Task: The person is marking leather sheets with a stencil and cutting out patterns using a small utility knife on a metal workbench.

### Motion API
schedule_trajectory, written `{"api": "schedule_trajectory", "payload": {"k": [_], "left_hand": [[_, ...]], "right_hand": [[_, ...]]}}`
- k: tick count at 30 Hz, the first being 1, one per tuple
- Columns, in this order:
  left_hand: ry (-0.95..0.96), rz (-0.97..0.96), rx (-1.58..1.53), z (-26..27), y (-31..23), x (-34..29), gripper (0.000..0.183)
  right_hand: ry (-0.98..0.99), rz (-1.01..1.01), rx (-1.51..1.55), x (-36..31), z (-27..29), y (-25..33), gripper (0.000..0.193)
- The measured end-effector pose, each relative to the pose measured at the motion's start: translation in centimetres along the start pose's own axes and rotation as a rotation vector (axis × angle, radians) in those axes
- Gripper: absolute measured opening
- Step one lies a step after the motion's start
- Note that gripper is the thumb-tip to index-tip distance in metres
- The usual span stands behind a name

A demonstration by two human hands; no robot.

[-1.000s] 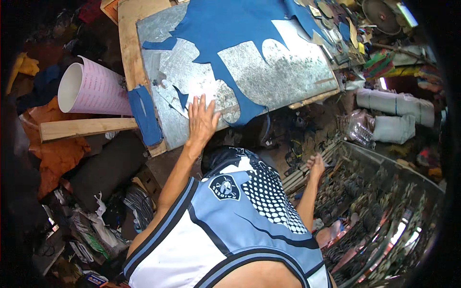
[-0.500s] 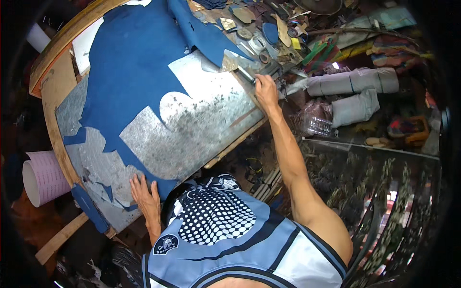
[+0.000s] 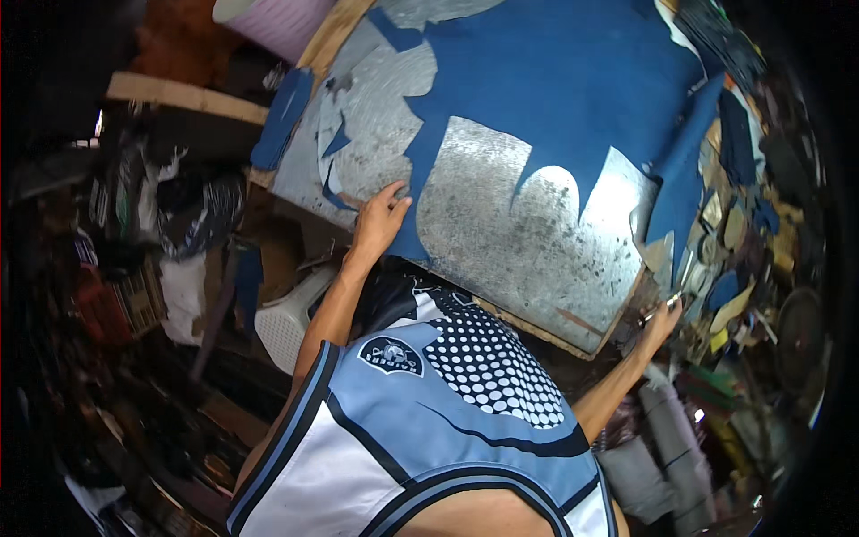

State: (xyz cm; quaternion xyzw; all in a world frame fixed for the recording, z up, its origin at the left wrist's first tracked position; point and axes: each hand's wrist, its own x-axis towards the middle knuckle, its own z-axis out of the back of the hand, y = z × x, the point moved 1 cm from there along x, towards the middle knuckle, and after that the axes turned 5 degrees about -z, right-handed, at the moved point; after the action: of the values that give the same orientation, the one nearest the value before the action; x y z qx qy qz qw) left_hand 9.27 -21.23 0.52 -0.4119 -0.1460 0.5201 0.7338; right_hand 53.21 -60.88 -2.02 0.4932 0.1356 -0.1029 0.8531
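A large blue sheet, which looks like leather (image 3: 573,80), with curved cut-outs along its near side, lies over a metal-topped work table (image 3: 510,237). My left hand (image 3: 380,219) rests at the near left edge, fingertips on the metal next to a narrow strip of the blue sheet. Its fingers look slightly bent and apart, with nothing visible in them. Off the table's right corner, my right hand (image 3: 660,324) is closed around a slim tool with a shiny metal part (image 3: 675,299). The fingers hide most of that tool, so its kind is unclear.
Scraps and small pieces (image 3: 734,228) crowd the surface right of the table. Wrapped rolls (image 3: 676,447) lie below them. A white plastic seat (image 3: 291,322) stands left of my body, and black plastic bags (image 3: 201,210) are further left. A wooden plank (image 3: 183,97) juts out beyond the table.
The whole view has swung round, so the table appears further right. My left hand's fingers have gone from spread flat to more bent. My right hand still grips the slim tool.
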Motion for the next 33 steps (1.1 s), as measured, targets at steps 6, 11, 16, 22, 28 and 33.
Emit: {"api": "schedule_trajectory", "payload": {"k": [6, 11, 16, 22, 28, 33], "left_hand": [[0.109, 0.073, 0.022, 1.4, -0.7, 4.1, 0.042], [-0.008, -0.160, 0.265, 5.3, -0.6, 7.9, 0.040], [-0.053, -0.475, 0.292, 5.7, 2.2, 10.7, 0.030], [-0.015, -0.451, 0.244, 4.2, 3.3, 10.6, 0.025], [-0.030, -0.450, 0.214, 3.6, 3.1, 9.0, 0.024], [-0.039, -0.420, 0.259, 2.7, 2.6, 8.7, 0.023]], "right_hand": [[0.620, 0.363, -0.492, -17.0, -15.3, 10.1, 0.049], [0.952, 0.876, -0.494, -29.6, -29.7, 15.2, 0.037], [0.945, 0.959, -0.570, -31.5, -34.8, 15.7, 0.034], [0.938, 0.987, -0.638, -31.6, -36.2, 15.2, 0.034], [0.957, 1.013, -0.680, -31.4, -35.1, 14.6, 0.033], [0.967, 1.019, -0.696, -31.1, -35.2, 14.2, 0.033]]}}
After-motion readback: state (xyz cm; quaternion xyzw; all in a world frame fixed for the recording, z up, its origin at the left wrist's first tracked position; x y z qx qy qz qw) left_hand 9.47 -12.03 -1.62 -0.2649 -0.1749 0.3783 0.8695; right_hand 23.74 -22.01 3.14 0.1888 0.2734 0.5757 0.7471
